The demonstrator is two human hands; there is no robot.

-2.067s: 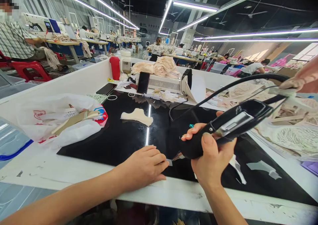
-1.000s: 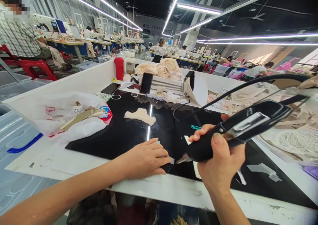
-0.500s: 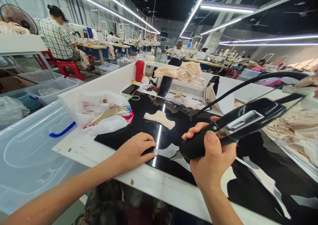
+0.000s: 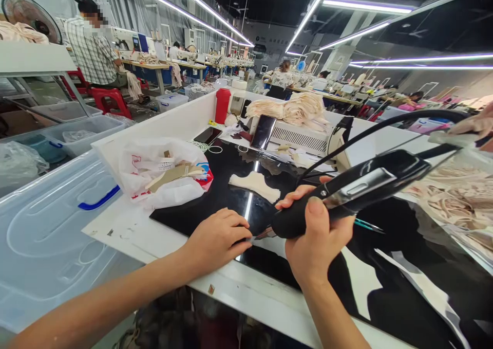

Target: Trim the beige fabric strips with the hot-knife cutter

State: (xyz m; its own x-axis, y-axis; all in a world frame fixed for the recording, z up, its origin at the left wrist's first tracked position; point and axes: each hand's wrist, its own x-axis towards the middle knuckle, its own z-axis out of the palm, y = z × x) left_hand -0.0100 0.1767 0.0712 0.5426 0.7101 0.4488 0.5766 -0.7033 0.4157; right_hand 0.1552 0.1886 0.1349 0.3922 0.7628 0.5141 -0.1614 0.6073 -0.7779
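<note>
My right hand (image 4: 321, 241) grips a black corded tool (image 4: 346, 192) with a silver lever-like strip along its side. The tool's pointed metal tip (image 4: 265, 233) faces my left fingertips, low over the glossy black board (image 4: 204, 216). My left hand (image 4: 217, 238) rests at the board's front edge with thumb and fingers drawn together; a small pale bit shows at the fingertips, too small to name. Behind the tip lies a cream fabric piece (image 4: 254, 184). To the right of my right wrist lie a white cut piece (image 4: 360, 279) and a teal pen-like stick (image 4: 368, 225).
On the left stand a white plastic bag (image 4: 169, 171) of scraps and a clear lidded bin (image 4: 50, 236). A phone (image 4: 264, 132), a red cup (image 4: 222, 106) and a fabric stack (image 4: 304, 106) are at the back. The tool's cord (image 4: 370, 130) arches rightward.
The tool has moved left, bringing its tip close to my left fingertips. My left thumb and fingers have drawn nearer together. The view has shifted slightly, exposing the teal stick.
</note>
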